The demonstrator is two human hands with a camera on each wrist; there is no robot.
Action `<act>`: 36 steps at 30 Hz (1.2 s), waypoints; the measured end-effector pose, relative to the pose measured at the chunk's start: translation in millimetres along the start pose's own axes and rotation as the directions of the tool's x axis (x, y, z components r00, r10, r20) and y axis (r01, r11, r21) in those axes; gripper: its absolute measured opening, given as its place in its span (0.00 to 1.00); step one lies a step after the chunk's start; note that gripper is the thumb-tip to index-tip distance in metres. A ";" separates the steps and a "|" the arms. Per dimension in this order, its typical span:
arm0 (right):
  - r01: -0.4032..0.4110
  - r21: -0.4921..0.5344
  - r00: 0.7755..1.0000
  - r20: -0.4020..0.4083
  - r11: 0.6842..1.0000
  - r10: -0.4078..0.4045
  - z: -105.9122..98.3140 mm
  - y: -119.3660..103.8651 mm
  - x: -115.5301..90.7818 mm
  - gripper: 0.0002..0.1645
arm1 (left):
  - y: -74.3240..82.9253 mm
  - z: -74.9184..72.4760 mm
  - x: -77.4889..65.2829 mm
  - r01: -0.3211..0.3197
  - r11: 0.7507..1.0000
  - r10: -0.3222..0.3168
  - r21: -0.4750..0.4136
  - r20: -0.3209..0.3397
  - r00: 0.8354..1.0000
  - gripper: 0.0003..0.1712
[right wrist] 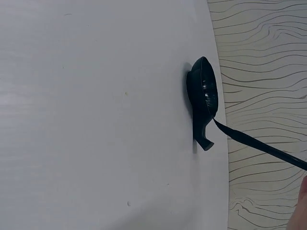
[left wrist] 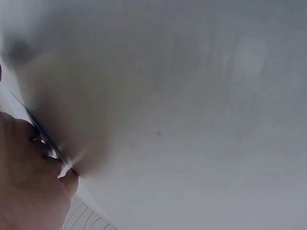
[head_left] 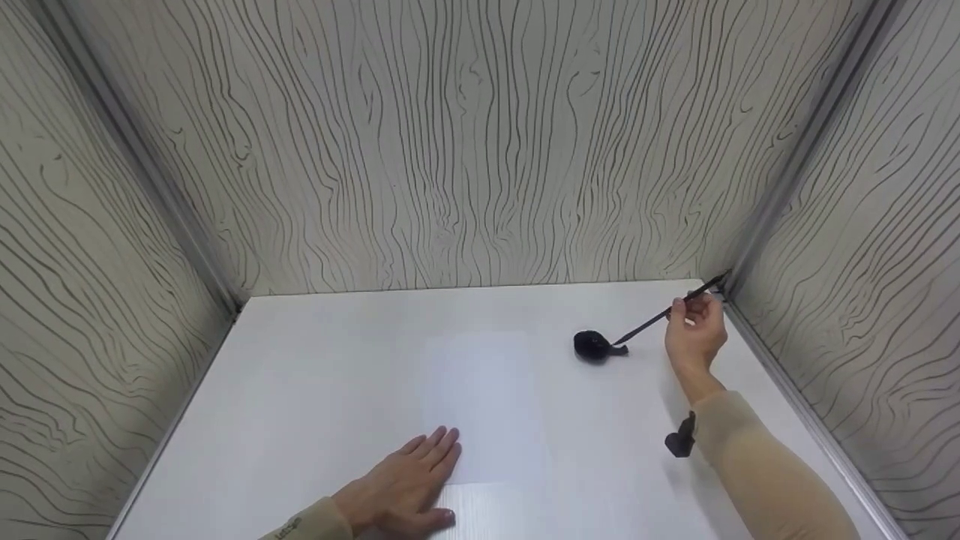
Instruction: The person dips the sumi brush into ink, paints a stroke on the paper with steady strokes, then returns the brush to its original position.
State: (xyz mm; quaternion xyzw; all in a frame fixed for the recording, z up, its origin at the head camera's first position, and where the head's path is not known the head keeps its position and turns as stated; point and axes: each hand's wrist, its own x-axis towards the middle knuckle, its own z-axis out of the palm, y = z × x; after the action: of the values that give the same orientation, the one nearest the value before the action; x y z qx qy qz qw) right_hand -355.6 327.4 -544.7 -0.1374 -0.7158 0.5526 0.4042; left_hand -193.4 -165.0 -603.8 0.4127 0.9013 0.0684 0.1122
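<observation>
My right hand [head_left: 695, 335] pinches a slim dark brush [head_left: 646, 325] partway along its shaft. The brush slants down to the left, its pointed tip at the rim of a small black ink dish [head_left: 590, 345] with a short handle. In the right wrist view the black tip of the brush [right wrist: 240, 137] meets the edge of the dish [right wrist: 195, 93], which has a glossy inside. Flat on the left edge of a white paper sheet [head_left: 491, 397] lies my left hand [head_left: 409, 480], fingers straight. The left wrist view shows that hand [left wrist: 33, 177] only in part.
The white tabletop [head_left: 322, 360] is bounded by wood-grain patterned panels [head_left: 465, 150] at the back and both sides. Metal corner posts [head_left: 795, 172] stand where the panels meet. A small black device [head_left: 681, 438] hangs at the right wrist.
</observation>
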 end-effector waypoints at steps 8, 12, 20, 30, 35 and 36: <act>-0.054 0.067 0.998 -0.016 0.996 0.056 -0.4 -2.5 2.2 0.09 | 0.2 -1.4 -0.1 0.012 1.000 -0.012 -0.002 0.009 1.000 0.58; -0.068 0.073 0.998 0.002 0.995 0.068 4.0 -0.5 -2.0 0.10 | 0.9 -3.5 0.3 0.050 0.998 -0.048 -0.045 0.045 0.998 0.59; -0.047 0.048 0.999 0.018 0.998 0.046 2.7 1.6 -2.7 0.13 | 0.8 -3.9 1.6 0.049 0.998 -0.047 -0.039 0.053 0.998 0.60; -0.011 0.106 1.000 -0.016 0.994 0.013 -7.1 -11.0 6.4 0.13 | 0.1 -6.0 0.8 0.000 1.000 0.000 -0.001 0.018 1.000 0.58; -0.028 0.130 1.000 0.015 0.991 0.026 -6.6 -20.5 6.0 0.14 | 0.4 -5.5 0.7 0.002 1.000 -0.002 -0.028 0.030 1.000 0.58; -0.029 0.128 0.999 0.023 0.991 0.026 -6.3 -22.6 5.2 0.15 | 0.4 -5.1 0.7 0.002 1.000 -0.001 -0.029 0.031 1.000 0.58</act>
State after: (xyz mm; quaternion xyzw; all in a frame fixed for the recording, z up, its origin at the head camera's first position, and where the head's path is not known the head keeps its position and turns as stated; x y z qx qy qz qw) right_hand -348.7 327.0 -521.7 -0.1151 -0.6811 0.6044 0.3969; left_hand -194.9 -164.4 -598.9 0.4114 0.8987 0.0749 0.1324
